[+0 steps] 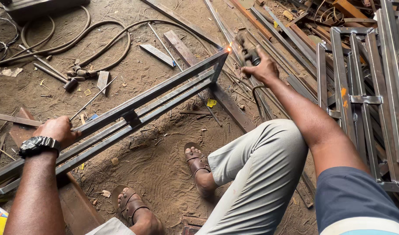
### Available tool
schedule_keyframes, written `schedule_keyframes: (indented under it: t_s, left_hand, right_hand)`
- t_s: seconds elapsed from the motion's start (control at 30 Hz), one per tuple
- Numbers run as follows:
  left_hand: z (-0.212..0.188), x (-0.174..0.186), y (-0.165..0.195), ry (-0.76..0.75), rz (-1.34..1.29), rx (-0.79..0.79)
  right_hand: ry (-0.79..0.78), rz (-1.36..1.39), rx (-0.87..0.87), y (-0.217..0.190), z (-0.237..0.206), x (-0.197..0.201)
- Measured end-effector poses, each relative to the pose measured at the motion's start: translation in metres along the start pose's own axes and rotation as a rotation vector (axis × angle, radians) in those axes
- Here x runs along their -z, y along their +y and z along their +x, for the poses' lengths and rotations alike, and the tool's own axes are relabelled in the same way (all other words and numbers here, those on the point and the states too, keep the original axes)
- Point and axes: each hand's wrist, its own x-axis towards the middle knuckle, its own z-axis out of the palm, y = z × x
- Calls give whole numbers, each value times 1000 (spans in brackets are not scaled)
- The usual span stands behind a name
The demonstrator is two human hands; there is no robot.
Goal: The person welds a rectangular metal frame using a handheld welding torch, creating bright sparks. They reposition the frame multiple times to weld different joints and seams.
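Here the right hand (pixel 261 69), fingers wrapped around a dark welding electrode holder (pixel 247 51), strikes a spark at the one-o'clock corner of the long grey steel bar frame (pixel 134 111). The left hand (pixel 56 129), at nine o'clock, clamps the frame's rail. Seemingly mid-tack; the next move calls for a steady tip.

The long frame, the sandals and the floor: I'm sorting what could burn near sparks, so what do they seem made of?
The long frame, steadied by the left hand, looks like bare grey steel bar: dull sheen, square edges, a glowing spark at its far corner near the right hand. The sandals look like brown leather, though it could be imitation. The floor seems packed dirt, dusty and scuffed.
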Motion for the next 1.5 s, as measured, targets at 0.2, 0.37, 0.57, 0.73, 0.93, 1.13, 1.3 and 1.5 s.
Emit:
schedule_keyframes:
  t_s: [0.2, 0.37, 0.57, 0.73, 0.93, 1.13, 1.3, 1.5]
  left_hand:
    - [-2, 3, 5, -53, -19, 35]
    - [-1, 3, 7, -49, 0, 42]
    - [8, -10, 4, -37, 31, 35]
    - [19, -20, 1, -43, 31, 37]
    - [30, -38, -8, -4, 56, 78]
    - [34, -45, -12, 12, 79, 94]
    - [34, -47, -12, 3, 71, 97]
    - [34, -45, -9, -39, 57, 120]
  right_hand:
    - [94, -58, -151, 1, 11, 16]
    - [-29, -308, -115, 35, 19, 38]
    - [-332, -402, -169, 74, -14, -26]
    - [-279, -464, 156, 70, -65, -104]
    - [-156, -201, 144, 48, -66, -175]
    - [-200, -304, 88, 43, -46, -198]
    - [-209, -352, 115, 34, -30, -206]
    - [-151, -270, 115, 30, -23, -212]
